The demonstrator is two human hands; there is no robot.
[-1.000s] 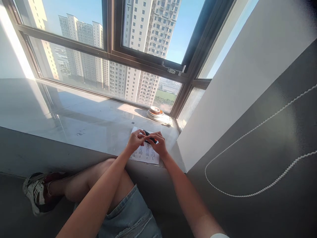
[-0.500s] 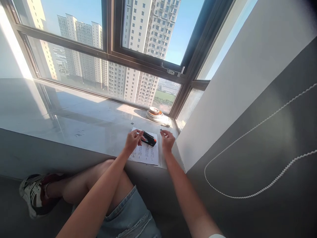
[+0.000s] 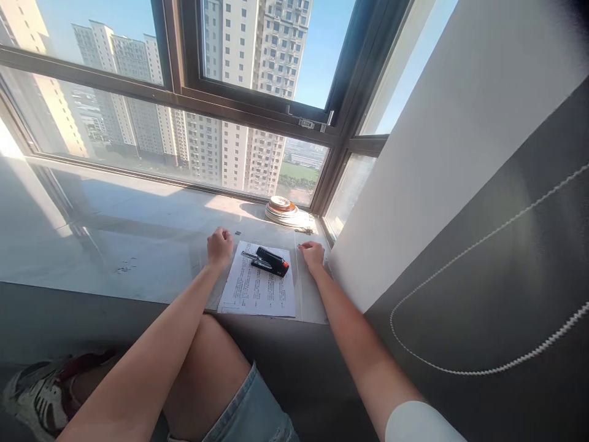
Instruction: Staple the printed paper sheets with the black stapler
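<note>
A black stapler (image 3: pixel 271 263) with an orange-red patch lies on printed sheets of paper (image 3: pixel 257 298), its long metal part swung out to the left. My left hand (image 3: pixel 220 245) is curled closed on the sill, left of the papers and apart from the stapler; whatever its fingers hold is hidden. To the right of the papers, my right hand (image 3: pixel 313 253) rests low with thumb and finger pinched on a small grey piece (image 3: pixel 299 246), too small to name. A short dark strip (image 3: pixel 238 233), perhaps staples, lies just beyond my left hand.
Tiny dark bits (image 3: pixel 126 267) are scattered on the pale window sill (image 3: pixel 156 245) at left. By the window stands a stack of round plate-like things (image 3: pixel 281 212), with a small dark item (image 3: pixel 304 231) beside it. A white bead chain (image 3: pixel 396 307) hangs at right near the wall.
My left hand has moved left, away from the stapler, which now rests on the papers. My right hand has lowered toward the sill. The view has shifted a little.
</note>
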